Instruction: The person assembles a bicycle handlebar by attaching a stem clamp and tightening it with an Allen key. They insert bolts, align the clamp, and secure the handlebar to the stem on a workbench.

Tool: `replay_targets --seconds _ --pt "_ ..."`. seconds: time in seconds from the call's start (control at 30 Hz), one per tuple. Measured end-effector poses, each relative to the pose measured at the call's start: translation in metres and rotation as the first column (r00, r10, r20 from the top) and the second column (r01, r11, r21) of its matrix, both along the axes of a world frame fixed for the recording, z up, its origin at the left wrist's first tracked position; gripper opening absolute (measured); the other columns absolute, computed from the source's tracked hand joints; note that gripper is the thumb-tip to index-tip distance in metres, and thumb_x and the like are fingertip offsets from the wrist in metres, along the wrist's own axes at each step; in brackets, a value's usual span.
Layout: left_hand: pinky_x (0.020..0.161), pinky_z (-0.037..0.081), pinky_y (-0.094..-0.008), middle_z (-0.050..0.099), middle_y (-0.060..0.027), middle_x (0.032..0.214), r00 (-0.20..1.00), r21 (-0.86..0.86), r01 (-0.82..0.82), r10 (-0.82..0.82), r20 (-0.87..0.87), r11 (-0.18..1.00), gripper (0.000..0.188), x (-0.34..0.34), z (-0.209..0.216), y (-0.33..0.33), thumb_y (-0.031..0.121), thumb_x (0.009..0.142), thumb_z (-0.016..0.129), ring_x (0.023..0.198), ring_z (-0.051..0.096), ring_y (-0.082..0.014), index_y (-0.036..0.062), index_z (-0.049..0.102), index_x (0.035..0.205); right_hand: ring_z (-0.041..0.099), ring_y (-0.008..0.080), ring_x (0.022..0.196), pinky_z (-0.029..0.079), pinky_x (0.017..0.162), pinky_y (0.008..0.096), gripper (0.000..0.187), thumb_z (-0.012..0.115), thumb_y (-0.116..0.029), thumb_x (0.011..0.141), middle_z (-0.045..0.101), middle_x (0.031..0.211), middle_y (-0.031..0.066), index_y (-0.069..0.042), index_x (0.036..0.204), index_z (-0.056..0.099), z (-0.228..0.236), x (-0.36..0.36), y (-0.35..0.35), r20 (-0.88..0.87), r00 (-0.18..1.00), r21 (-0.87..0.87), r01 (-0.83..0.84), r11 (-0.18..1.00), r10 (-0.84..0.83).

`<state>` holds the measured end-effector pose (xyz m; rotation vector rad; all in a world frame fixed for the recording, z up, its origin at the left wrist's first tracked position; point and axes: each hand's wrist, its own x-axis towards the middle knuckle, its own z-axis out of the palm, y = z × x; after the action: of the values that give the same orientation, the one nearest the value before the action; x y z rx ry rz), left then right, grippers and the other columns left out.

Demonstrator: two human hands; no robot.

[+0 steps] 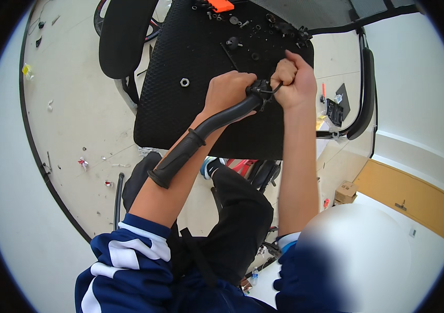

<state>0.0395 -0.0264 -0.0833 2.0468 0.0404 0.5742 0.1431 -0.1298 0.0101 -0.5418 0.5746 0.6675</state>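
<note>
A black bicycle handlebar lies slanting over my left forearm, its ribbed rubber grip at the lower end. My left hand is closed around its upper end, by a black clamp. To the right, my right hand makes a fist around a thin, bent black hex key, which reaches to the clamp. Whether its tip sits in a bolt is too small to tell. Both hands are above a black chair seat. A silver nut rests on the seat, left of my left hand.
Small bolts, washers and black parts are scattered over the far seat, near an orange piece. Chair armrests rise at both sides. A black tube stands at lower left; a cardboard box is on the right. Litter dots the floor.
</note>
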Motion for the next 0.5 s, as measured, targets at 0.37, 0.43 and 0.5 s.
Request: replay_targets --seconds 0.37,0.43,0.5 --pt "0.056 0.048 -0.0337 0.061 -0.0099 0.06 0.998 -0.261 -0.002 -0.015 -0.062 0.965 0.016 0.003 -0.01 0.004 0.012 0.068 0.077 0.056 0.063 -0.0284 0.0061 0.062 0.07 0.017 0.0087 0.049 0.017 0.045 0.028 0.041 0.056 -0.012 0.101 0.019 0.059 -0.0043 -0.015 0.068 0.031 -0.014 -0.05 -0.088 0.426 0.902 -0.54 0.196 0.818 0.065" --pt "0.058 0.048 -0.0344 0.061 -0.0099 0.061 0.998 -0.195 0.0 -0.012 -0.064 0.981 0.017 0.0 -0.006 0.006 0.012 0.067 0.077 0.058 0.063 -0.0286 0.006 0.062 0.071 0.017 0.0082 0.05 0.017 0.046 0.0278 0.042 0.055 -0.012 0.102 0.018 0.059 -0.0045 -0.015 0.069 0.03 0.024 -0.043 -0.046 0.497 0.859 -0.498 0.164 0.851 0.125" --pt "0.06 0.049 -0.0354 0.06 -0.0098 0.063 0.999 -0.135 0.0 -0.006 -0.041 0.991 0.017 -0.001 0.001 0.005 0.013 0.066 0.076 0.061 0.063 -0.0288 0.0061 0.062 0.072 0.017 0.0073 0.05 0.017 0.045 0.0278 0.042 0.056 -0.012 0.102 0.02 0.059 -0.005 -0.015 0.069 0.03 0.045 -0.032 -0.016 0.557 0.798 -0.476 0.078 0.876 0.231"
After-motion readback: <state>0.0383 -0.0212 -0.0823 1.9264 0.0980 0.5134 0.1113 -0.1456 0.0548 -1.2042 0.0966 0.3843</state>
